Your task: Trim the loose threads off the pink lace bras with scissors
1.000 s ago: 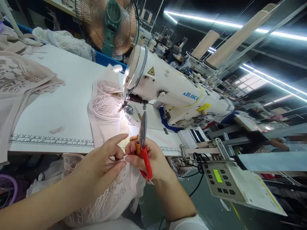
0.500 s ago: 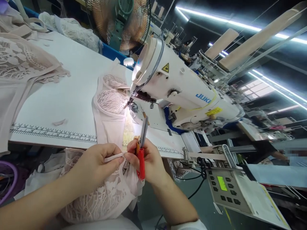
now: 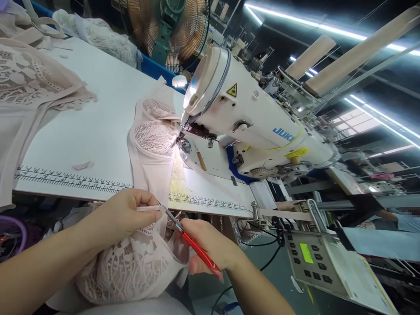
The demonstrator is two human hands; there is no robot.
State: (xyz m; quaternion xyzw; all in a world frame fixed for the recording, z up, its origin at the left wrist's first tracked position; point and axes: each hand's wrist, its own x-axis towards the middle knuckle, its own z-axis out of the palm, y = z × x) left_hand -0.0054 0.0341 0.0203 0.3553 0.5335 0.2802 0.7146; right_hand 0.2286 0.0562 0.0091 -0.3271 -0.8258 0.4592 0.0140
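Observation:
Pinched between the fingers of my left hand [image 3: 131, 214] is a narrow pale pink fabric strip [image 3: 149, 208] at the table's front edge. My right hand [image 3: 206, 243] is closed around red-handled scissors [image 3: 198, 249], whose blades point up and left to the end of the strip by my left fingertips. Below both hands a pale pink lace bra [image 3: 138, 267] hangs over my lap. Its other part, a lace cup [image 3: 154, 138], lies on the table under the needle area of the white sewing machine [image 3: 243, 100].
More lace bra pieces [image 3: 36, 83] lie on the table's left side. A printed ruler [image 3: 75, 179] runs along the front edge. Behind stands a fan [image 3: 167, 30]. A control panel [image 3: 311, 258] sits at right, a purple basket [image 3: 19, 232] at lower left. A wooden-handled tool [image 3: 201, 161] lies beside the machine.
The scissors have turned in my right hand, from blades upright to blades pointing left at the strip. My right hand has let go of the strip and moved slightly down; my left keeps hold.

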